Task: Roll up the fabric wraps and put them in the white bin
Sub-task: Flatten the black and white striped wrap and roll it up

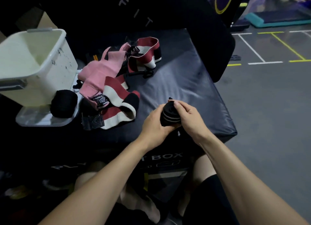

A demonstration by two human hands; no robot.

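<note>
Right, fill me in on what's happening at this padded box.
A person is rolling a black wrap with pale stripes, gripping it in both the left hand and the right hand above the black padded box. Pink wraps and red, white and black wraps lie unrolled in a heap on the box. One rolled black wrap sits outside the white bin, against its front, on a clear lid.
</note>
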